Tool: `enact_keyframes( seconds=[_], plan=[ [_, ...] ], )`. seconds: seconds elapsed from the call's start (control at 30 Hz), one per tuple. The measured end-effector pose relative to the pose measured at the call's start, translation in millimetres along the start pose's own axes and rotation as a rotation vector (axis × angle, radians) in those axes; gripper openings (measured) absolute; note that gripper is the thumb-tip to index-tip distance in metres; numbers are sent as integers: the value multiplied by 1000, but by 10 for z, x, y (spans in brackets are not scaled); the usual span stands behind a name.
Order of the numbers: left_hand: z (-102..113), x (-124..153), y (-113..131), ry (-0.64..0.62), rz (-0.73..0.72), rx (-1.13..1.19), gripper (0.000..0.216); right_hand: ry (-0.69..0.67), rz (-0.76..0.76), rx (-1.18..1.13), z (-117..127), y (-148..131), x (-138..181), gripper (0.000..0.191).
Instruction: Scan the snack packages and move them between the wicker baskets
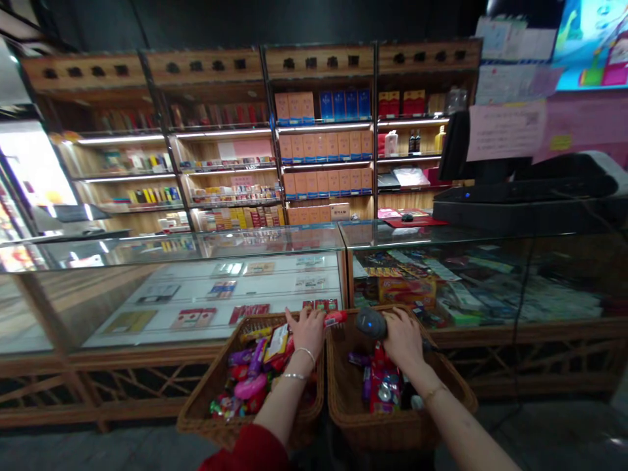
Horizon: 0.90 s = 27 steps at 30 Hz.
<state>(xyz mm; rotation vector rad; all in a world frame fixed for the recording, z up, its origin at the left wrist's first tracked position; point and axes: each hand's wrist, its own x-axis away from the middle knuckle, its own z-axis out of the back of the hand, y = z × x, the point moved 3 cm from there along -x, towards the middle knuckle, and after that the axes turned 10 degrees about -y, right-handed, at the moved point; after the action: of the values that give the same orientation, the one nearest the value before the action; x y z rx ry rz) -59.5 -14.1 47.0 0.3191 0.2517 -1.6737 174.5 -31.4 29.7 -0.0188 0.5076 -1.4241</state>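
Observation:
My left hand (308, 333) is closed on a small red candy package (335, 318) above the inner rim of the left wicker basket (201, 402). That basket contains packaged sweets and small toys, including a pink item (250, 386) and purple packs (258, 356). In my right hand (405, 341) is a dark handheld barcode scanner (371, 323), its blue light showing, its head pointed toward the red package. Below it, the right wicker basket (338, 399) holds fewer items, among them a red pack (385, 392). My fingers partly hide the scanner's grip.
Glass display counters (275, 242) stand directly beyond the baskets, with flat packs inside. On the right counter are a monitor (456, 147) and a dark cash drawer (490, 212). A cable (523, 307) hangs down the counter front. Lit shelves of boxes (326, 147) line the back wall.

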Motion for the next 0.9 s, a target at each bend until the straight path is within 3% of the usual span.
enact_keyframes(
  seconds=[0.4,0.9],
  plan=[
    [-286,-28,17,122,-67,30,30,60,114,22,8,-182,140,38],
    [-264,16,53,126,-67,62,30,56,119,13,16,-250,150,38]
  ],
)
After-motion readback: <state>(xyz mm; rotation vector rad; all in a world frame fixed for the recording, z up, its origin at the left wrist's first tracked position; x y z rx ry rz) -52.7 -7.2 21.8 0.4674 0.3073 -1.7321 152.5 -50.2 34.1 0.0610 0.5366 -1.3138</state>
